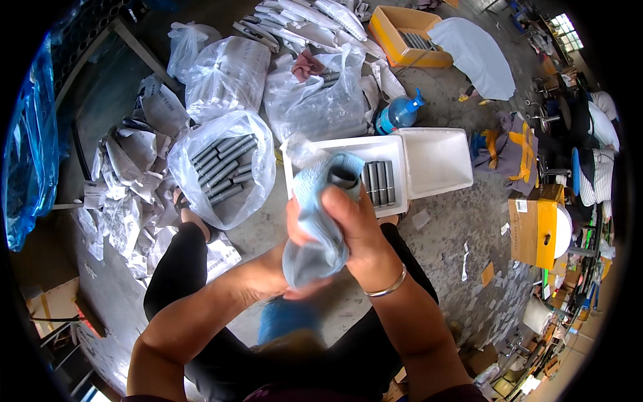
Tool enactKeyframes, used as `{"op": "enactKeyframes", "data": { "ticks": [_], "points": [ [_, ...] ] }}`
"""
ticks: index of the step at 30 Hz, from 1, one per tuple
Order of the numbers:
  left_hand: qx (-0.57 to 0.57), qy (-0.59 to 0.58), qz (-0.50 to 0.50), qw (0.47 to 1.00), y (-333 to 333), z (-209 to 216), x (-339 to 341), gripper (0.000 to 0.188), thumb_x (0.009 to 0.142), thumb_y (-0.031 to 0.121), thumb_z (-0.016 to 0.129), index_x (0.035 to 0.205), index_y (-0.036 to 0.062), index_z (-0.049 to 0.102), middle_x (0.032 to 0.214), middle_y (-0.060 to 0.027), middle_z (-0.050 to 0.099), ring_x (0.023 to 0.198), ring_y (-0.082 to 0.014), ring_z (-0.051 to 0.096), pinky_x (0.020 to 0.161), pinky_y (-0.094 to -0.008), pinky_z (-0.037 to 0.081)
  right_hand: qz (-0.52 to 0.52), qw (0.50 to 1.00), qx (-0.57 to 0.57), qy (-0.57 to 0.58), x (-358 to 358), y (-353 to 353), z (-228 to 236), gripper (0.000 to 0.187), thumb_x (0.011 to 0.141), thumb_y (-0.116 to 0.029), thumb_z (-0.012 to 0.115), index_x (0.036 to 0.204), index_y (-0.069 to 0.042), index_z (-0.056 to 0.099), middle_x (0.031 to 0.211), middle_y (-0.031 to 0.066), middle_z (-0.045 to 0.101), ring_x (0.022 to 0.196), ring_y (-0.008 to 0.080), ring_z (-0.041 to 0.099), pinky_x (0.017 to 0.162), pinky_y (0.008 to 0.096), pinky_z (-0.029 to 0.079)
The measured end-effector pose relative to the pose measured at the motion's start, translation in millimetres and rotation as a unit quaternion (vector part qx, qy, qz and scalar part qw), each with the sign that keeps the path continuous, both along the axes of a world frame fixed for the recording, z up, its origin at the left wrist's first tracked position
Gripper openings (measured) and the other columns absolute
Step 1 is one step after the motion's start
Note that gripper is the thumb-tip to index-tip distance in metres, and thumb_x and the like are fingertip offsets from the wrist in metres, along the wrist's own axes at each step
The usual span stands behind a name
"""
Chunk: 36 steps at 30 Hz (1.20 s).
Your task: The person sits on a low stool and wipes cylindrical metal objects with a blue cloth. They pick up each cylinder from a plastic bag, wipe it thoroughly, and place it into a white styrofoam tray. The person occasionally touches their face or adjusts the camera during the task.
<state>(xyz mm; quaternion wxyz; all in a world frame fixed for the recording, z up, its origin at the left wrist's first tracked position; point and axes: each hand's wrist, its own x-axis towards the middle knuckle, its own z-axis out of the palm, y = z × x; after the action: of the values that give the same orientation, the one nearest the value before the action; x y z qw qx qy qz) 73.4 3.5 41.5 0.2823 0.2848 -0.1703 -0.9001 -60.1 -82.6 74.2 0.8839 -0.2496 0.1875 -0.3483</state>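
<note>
Both my hands are closed around a light blue cloth [313,184] wrapped about a dark grey tube [344,177], whose open end pokes out at the top. My right hand [358,224] grips the upper part, its thumb near the tube's end. Lower down, my left hand [276,260] holds the cloth's other end, its fingers partly hidden. Just beyond them stands a white foam box [404,167] with several dark tubes [380,183] lined up inside. A clear plastic bag [261,194] to the left holds more grey tubes [224,161].
A foam lid or second tray [439,161] adjoins the box's right side. Behind it stands a blue pump bottle [398,112]. Filled plastic bags [228,77] and a yellow carton [402,30] are farther back. Crumpled paper [130,201] covers the left floor. A cardboard box [532,231] is at right.
</note>
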Motion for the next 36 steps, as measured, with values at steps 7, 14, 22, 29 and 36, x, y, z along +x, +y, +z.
{"op": "enactKeyframes", "data": {
  "ticks": [7,14,22,29,36],
  "points": [
    [-0.137,-0.425,0.082,0.891,-21,2,-23,0.04,0.079,0.018,0.072,0.112,0.0025,0.054,0.096,-0.0098,0.059,0.085,-0.0175,0.055,0.073,-0.0312,0.044,-0.213,0.931,-0.083,0.285,20,-4,-19,0.015,0.088,-0.014,0.064,0.1,-0.005,0.062,0.091,-0.0029,0.061,0.081,0.0056,0.055,0.072,0.0238,0.046],
    [0.121,0.213,0.014,0.97,4,-1,0,0.045,0.078,0.01,0.074,0.116,0.006,0.05,0.059,0.0013,0.044,0.048,-0.0077,0.044,0.039,-0.0207,0.033,-0.042,0.999,-0.033,-0.004,3,-4,3,0.034,0.086,-0.033,0.067,0.098,-0.002,0.057,0.075,0.0054,0.059,0.062,0.0134,0.056,0.058,0.0285,0.047],
    [-0.253,-0.526,0.104,0.805,-24,-2,-16,0.035,0.079,0.012,0.069,0.104,-0.0075,0.054,0.074,-0.0091,0.062,0.068,-0.0179,0.061,0.058,-0.0318,0.048,-0.278,0.919,-0.073,0.271,26,-8,-21,0.023,0.088,-0.025,0.067,0.092,-0.003,0.059,0.078,-0.0023,0.057,0.07,0.0061,0.05,0.065,0.0225,0.041],
    [-0.007,-0.096,0.008,0.995,-18,13,26,0.042,0.079,0.025,0.076,0.105,-0.0034,0.057,0.079,-0.0114,0.062,0.07,-0.0191,0.061,0.056,-0.0312,0.05,-0.144,0.976,-0.099,0.134,-6,-17,14,0.035,0.09,-0.04,0.062,0.096,-0.006,0.058,0.073,0.0036,0.058,0.067,0.0135,0.056,0.069,0.0294,0.047],
    [0.041,0.252,0.01,0.967,-2,-5,0,0.036,0.085,0.034,0.065,0.099,0.001,0.061,0.081,-0.0116,0.059,0.062,-0.0175,0.054,0.047,-0.0287,0.042,-0.014,0.994,-0.107,0.018,-10,-14,17,0.052,0.082,-0.06,0.061,0.078,-0.009,0.049,0.063,-0.0022,0.041,0.056,0.0105,0.038,0.055,0.0288,0.033]
  ]
}}
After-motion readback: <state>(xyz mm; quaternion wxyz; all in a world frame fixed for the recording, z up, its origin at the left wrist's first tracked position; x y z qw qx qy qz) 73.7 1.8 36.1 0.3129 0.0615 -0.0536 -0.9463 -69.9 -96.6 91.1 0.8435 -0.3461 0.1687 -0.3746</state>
